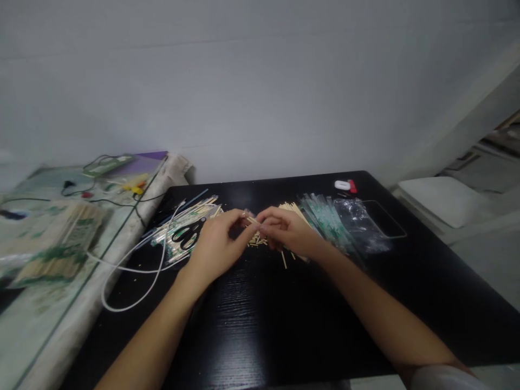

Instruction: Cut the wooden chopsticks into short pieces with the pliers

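Note:
My left hand [217, 245] and my right hand [286, 232] meet above the middle of a black table [260, 319]. Both pinch a thin wooden stick [252, 219] that reaches into a small clear sleeve at the left fingertips. Loose wooden sticks [290, 207] lie in a heap under and behind my right hand. A pile of filled clear sleeves with green print [184, 225] lies left of my left hand, with black scissors [187, 236] on top.
Empty green-printed sleeves [325, 216] and clear plastic bags [359, 225] lie to the right. A white cable [134, 271] loops at the left. A glass-topped side table [60, 238] holds bundles of sticks. A white and red small object [345, 186] sits at the back.

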Demonstrator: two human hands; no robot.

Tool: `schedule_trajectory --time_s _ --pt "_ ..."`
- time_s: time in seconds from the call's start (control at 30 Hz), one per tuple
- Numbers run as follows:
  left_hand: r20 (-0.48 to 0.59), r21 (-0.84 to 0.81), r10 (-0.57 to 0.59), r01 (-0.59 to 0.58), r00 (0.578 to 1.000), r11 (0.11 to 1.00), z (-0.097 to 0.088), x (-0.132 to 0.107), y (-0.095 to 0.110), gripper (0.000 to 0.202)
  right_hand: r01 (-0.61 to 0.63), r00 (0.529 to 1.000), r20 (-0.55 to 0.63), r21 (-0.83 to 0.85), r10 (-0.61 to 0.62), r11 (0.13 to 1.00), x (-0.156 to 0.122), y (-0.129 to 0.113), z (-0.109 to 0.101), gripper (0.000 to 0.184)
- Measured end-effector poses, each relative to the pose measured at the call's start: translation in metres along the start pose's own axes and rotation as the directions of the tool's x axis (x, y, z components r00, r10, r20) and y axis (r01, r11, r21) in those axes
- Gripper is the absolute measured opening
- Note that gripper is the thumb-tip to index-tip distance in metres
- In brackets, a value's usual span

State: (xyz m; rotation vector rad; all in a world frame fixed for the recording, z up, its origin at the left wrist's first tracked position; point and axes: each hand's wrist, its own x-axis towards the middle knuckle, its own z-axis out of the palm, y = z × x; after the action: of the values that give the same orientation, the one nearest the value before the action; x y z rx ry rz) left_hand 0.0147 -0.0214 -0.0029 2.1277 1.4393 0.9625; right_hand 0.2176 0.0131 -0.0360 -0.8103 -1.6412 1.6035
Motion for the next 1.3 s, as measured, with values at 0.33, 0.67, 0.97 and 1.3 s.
schedule_trajectory --time_s 0.33,0.67,0.97,1.3 --pt "-0.071 -0.386 -0.192 0.151 0.979 0.91 0.003 0.005 -0.018 0.025 0.046 0.999 -0.006 -0.2 -0.048 0.979 -0.001 -0.002 0.001 0.022" --pt "0.127 -0.563 -0.205 0.241 0.97 0.79 0.021 0.005 -0.023 0.023 0.084 0.996 -0.01 -0.205 -0.088 0.975 -0.004 -0.003 0.009 0.022" --pt "0.094 -0.535 -0.152 0.179 0.984 0.825 0.009 0.008 -0.025 0.028 0.075 0.997 -0.001 -0.217 -0.077 0.973 -0.003 -0.005 0.004 0.018" --pt "-0.051 -0.507 -0.147 0.101 0.988 0.856 0.011 0.008 -0.031 0.023 0.086 0.996 0.03 -0.226 -0.082 0.97 -0.004 -0.005 0.003 0.015"
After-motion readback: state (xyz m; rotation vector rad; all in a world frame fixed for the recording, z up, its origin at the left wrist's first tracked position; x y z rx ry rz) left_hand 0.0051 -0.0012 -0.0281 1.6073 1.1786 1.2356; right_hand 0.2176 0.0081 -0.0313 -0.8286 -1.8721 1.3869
